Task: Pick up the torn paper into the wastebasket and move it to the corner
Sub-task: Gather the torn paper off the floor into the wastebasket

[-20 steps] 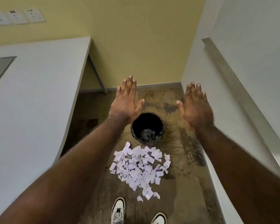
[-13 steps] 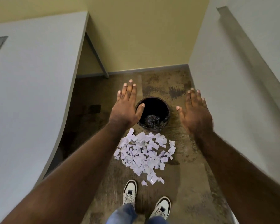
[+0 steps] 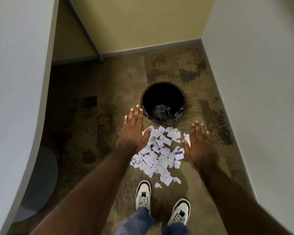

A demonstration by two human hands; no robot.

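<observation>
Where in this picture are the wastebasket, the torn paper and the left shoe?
wastebasket (image 3: 185, 99), head view, right side of its rim
torn paper (image 3: 159, 155), head view, middle of the pile
left shoe (image 3: 143, 194), head view, laces on top

My left hand (image 3: 133, 131) drops from beside the rim of the wastebasket (image 3: 164, 102) to the near left of it, its thumb now over the top edge of the torn paper (image 3: 158, 153). My right hand (image 3: 198, 146) comes down from level with the wastebasket to the nearer right of it, its thumb at the pile's right edge. Both palms remain flat with fingers together. My view tips further down: the wastebasket now sits well above my hands, and my shoes (image 3: 143, 195) and jeans (image 3: 137, 223) show more fully on the near side of the pile.
</observation>
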